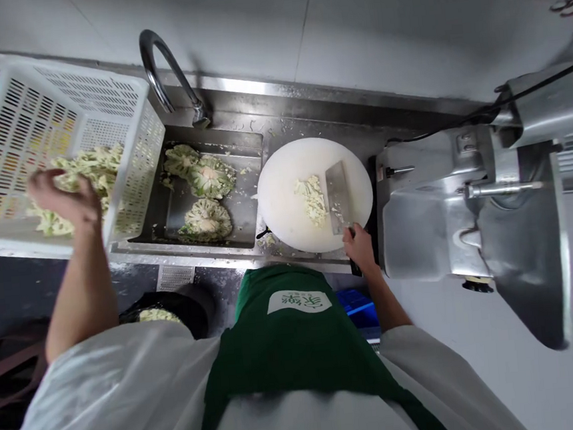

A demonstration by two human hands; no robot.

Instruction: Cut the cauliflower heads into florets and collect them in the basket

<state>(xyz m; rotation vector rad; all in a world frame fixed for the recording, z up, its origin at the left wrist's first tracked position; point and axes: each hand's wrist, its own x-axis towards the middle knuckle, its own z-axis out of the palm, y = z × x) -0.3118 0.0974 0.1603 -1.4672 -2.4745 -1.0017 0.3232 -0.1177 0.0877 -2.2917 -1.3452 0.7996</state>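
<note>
My right hand (359, 246) grips the handle of a cleaver (337, 194), whose broad blade lies over the right part of a round white cutting board (283, 175). Left of the blade sits a small pile of chopped cauliflower (313, 199). Over the white plastic basket (130, 121) at the far left, my left hand (67, 197) has its fingers spread and slightly curled, somewhat blurred, with nothing visible in them. Cut cauliflower pieces (99, 168) lie in the basket below it. In the steel sink (245, 205) between basket and board rest several cauliflower heads (206, 218).
A curved faucet (168, 68) rises behind the sink. A large metal slicing machine (471, 205) stands right of the board, with a black cable (531, 96) running above it. Below the counter are a black bin (194, 310) and a blue crate (357, 309).
</note>
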